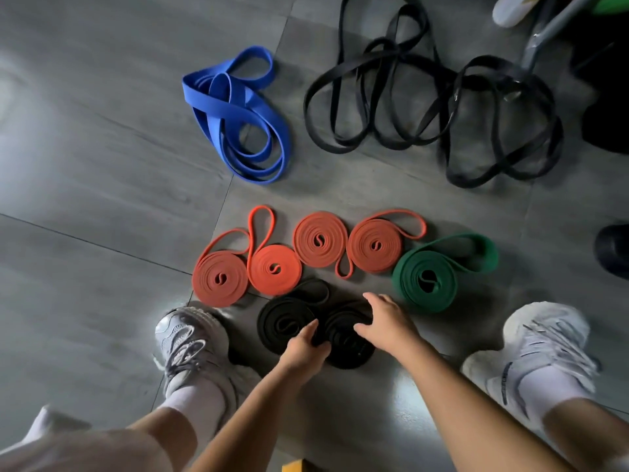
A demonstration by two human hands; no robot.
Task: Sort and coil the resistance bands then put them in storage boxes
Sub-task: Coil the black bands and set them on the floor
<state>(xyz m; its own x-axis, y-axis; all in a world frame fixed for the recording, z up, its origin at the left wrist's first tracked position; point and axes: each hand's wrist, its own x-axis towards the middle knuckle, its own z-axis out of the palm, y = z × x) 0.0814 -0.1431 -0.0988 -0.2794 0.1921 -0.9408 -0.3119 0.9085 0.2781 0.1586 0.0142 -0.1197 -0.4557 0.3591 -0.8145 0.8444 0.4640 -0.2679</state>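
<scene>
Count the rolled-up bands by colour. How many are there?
Orange coils: 4
Green coil: 1
Black coils: 2
Total: 7 rolled-up bands

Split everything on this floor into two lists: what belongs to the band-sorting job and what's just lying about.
Job: four orange coils, green coil, left black coil, right black coil with the left hand and right hand on it, loose blue bands, black band tangle.

Lying about: white shoe, grey metal frame, round black object, yellow object.
</scene>
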